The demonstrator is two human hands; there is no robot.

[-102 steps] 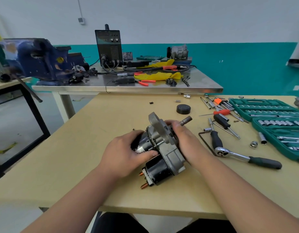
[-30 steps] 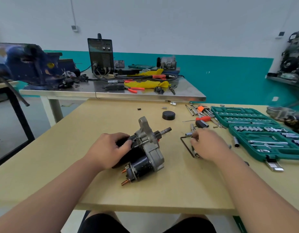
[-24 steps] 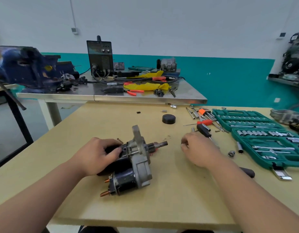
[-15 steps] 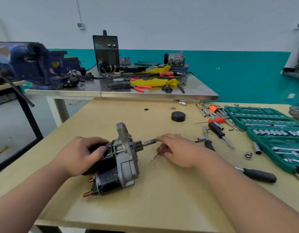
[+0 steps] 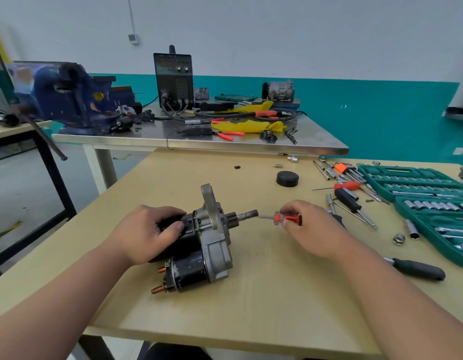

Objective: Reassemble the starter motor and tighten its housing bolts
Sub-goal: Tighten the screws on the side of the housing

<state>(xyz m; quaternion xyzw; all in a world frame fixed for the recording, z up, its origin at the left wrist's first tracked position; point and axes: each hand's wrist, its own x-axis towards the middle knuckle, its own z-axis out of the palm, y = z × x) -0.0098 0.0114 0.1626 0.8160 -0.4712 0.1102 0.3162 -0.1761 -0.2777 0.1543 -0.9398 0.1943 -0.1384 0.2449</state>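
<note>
Moved: your right hand (image 5: pixel 311 224) has come back from the tool spread, bringing a small red-handled screwdriver (image 5: pixel 287 219).
Left hand (image 5: pixel 147 235): fingers (image 5: pixel 170 211) curl round the black body of the starter motor (image 5: pixel 214 245), which lies on its side on the surface (image 5: pixel 277 294).
Right hand: fingers pinch the screwdriver's handle.
Key relation: the motor's long axis runs left to right, with its output shaft (image 5: pixel 247 215) pointing right. The blade points left, nearly in line, its tip just beside the shaft end. Your right hand is nearer.
</note>
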